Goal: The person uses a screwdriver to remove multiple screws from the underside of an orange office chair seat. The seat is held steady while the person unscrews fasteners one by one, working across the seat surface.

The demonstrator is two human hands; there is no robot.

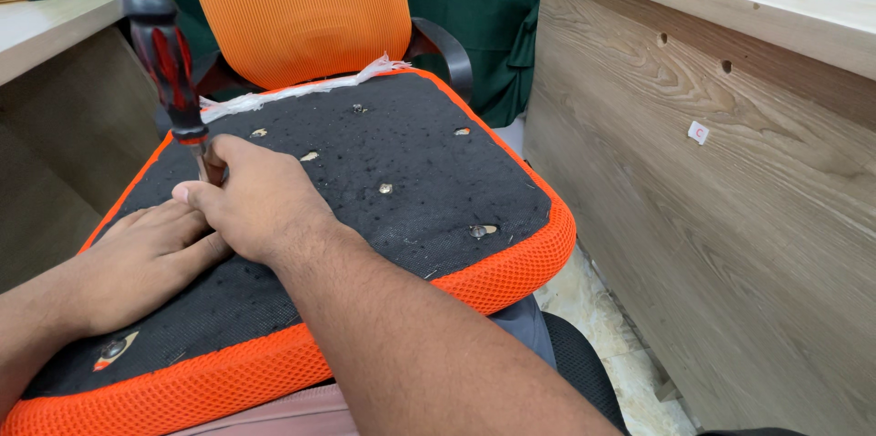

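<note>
Both hands (196,226) low beside screwdriver (169,67)

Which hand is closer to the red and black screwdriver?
Right. The right hand grips the screwdriver at its shaft, touching it. The left hand lies flat on the black seat underside, just below.

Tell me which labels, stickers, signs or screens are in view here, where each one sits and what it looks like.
Sticker: on the wooden desk side panel at right, below two small holes; a small white square with a red mark.
No screens, signs or packages show.
</note>
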